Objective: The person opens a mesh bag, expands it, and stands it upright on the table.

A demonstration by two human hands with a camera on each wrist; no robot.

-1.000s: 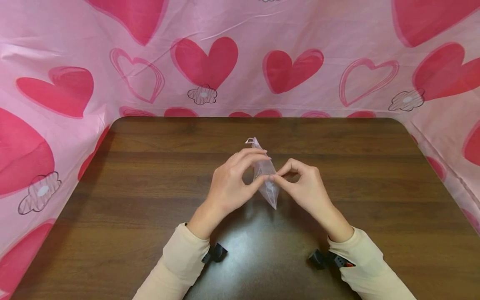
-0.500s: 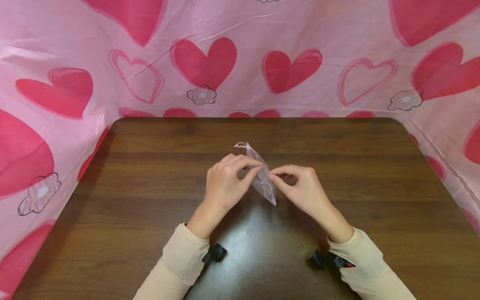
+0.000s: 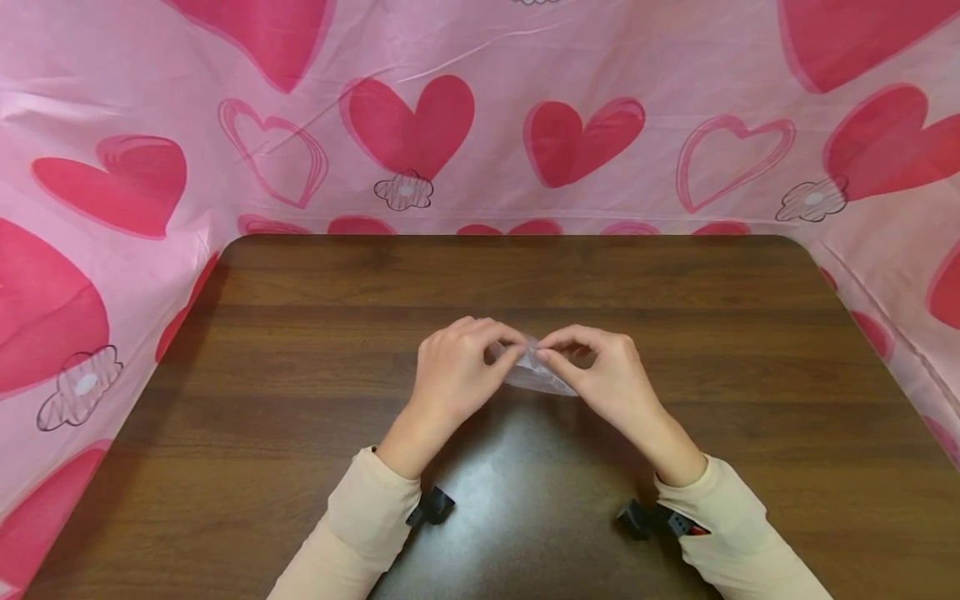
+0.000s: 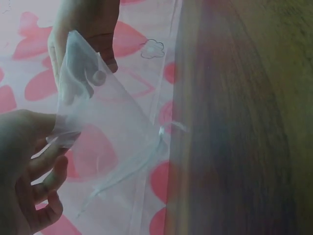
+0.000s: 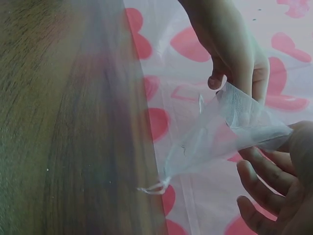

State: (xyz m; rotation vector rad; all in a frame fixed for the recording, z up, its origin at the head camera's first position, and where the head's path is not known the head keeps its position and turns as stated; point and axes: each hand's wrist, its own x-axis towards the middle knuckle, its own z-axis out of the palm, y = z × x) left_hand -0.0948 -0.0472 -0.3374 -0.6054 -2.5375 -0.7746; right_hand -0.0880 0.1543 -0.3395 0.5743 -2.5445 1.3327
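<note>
A sheer, whitish organza drawstring pouch (image 3: 538,379) hangs between both hands above the table. In the head view my left hand (image 3: 461,362) pinches one part of it between thumb and index finger. My right hand (image 3: 600,367) pinches it close by, fingertips almost meeting the left ones. The left wrist view shows the pouch (image 4: 105,117) spread out and see-through, its thin white drawstring (image 4: 129,166) running along one edge to a knot. Seen from the right wrist, the drawstring's loose loops (image 5: 159,186) dangle toward the table. Whether anything lies inside cannot be told.
A dark brown wooden table (image 3: 300,333) stretches beneath the hands. Pink cloth printed with red hearts (image 3: 420,125) stands along its back and sides. Small black wrist devices (image 3: 431,506) sit at both beige cuffs.
The pouch has swung from pointing away, with its drawstring end at the far side, to lying sideways under the hands. My left hand has shifted its pinch along it; the right hand has barely moved.
</note>
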